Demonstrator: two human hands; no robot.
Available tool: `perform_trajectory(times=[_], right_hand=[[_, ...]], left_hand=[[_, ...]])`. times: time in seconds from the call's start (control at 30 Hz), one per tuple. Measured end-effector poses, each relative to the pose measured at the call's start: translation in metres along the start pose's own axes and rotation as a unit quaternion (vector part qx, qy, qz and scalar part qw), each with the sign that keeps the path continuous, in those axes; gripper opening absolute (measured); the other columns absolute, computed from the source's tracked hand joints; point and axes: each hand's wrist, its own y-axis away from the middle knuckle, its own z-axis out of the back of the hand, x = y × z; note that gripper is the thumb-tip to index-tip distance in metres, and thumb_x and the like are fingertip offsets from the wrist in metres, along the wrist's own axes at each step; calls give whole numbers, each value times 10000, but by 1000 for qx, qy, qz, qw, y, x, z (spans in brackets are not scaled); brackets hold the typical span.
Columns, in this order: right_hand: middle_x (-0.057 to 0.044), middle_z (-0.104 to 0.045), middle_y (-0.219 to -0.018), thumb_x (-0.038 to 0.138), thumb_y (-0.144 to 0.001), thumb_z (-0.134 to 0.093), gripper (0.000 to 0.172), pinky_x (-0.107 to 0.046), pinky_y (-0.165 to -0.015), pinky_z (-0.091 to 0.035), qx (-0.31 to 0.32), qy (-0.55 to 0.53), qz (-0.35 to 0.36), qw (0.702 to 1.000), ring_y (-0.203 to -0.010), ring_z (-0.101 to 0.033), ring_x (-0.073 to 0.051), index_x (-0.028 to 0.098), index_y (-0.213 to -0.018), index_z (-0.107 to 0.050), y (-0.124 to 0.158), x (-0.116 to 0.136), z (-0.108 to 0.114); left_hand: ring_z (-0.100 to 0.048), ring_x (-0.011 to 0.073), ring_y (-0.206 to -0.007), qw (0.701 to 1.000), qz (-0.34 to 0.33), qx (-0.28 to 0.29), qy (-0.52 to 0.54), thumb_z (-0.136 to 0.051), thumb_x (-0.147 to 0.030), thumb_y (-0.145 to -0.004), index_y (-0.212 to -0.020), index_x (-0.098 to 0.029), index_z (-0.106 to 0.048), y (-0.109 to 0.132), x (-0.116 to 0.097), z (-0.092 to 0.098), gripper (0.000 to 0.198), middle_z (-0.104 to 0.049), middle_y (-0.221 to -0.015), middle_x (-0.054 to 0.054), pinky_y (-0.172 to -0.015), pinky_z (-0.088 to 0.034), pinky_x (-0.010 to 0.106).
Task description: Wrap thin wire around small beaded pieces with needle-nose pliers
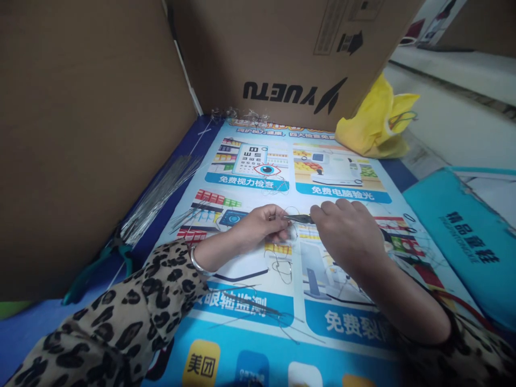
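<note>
My right hand (349, 232) is closed around dark, slim-nosed pliers (300, 219), whose jaws point left. At the tip of the jaws, the fingers of my left hand (268, 223) are pinched together. A thin wire (297, 232) curves in a loop beside these fingers and seems to be held in them; its ends are hard to see. Just below lies a bent wire shape (282, 270) on the printed poster sheet (298, 333). Dark straight wire pieces (258, 306) are scattered nearer to me.
A bundle of silvery wires (159, 196) and teal-handled pliers (100, 266) lie at the left beside a cardboard panel (80, 134). Another cardboard box (282, 48) stands at the back. A yellow bag (371, 126) and a turquoise box (463, 236) are at the right.
</note>
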Motion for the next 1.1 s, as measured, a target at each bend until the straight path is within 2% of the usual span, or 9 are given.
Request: perform_trajectory(times=[0.2, 0.4, 0.53, 0.67, 0.9, 1.1], right_hand=[[-61, -566, -673, 112, -825, -448, 153, -334, -629, -165, -41, 25, -4, 999, -686, -451, -212, 167, -768, -579, 2, 1, 0], [-59, -562, -675, 114, -829, -447, 152, -336, -637, -169, -73, 39, 0, 997, -694, -442, -210, 162, -801, -588, 1, 2, -6], [-60, -563, -678, 108, -829, -441, 156, -336, -638, -167, -58, 28, -2, 998, -693, -438, -205, 164, -779, -578, 0, 3, -10], [-62, -567, -683, 112, -825, -448, 147, -338, -639, -169, -47, 25, -9, 999, -699, -448, -216, 169, -772, -573, 1, 4, -11], [-68, -573, -692, 112, -815, -461, 132, -338, -637, -172, -40, 14, -10, 999, -701, -459, -224, 169, -765, -569, 0, 6, -14], [-68, -573, -693, 101, -815, -448, 146, -336, -635, -173, -34, 12, -12, 999, -697, -456, -220, 165, -763, -569, 0, 7, -13]], left_hand=[[-550, 66, -494, 1000, 13, -5, -28, -553, -177, -830, -775, -109, -567, 1, -1, 0, 89, -596, -567, 20, -523, -409, 187], [-547, 68, -497, 1000, 19, 8, -14, -604, -207, -794, -798, -99, -589, 0, -2, 2, 108, -593, -569, 20, -532, -422, 198], [-523, 67, -465, 999, -6, -19, -49, -606, -196, -786, -901, -159, -522, 1, -3, 0, 147, -582, -548, -18, -489, -397, 188], [-518, 73, -441, 995, -13, -67, -74, -571, -146, -790, -830, -183, -441, 3, -6, -4, 141, -583, -531, -27, -481, -404, 198], [-522, 72, -421, 993, -5, -86, -85, -524, -115, -814, -789, -178, -420, 2, -6, -4, 125, -591, -542, -23, -463, -404, 193], [-526, 64, -422, 991, -16, -117, -66, -561, -99, -783, -765, -176, -415, 3, -6, -6, 165, -581, -568, -35, -457, -419, 187]])
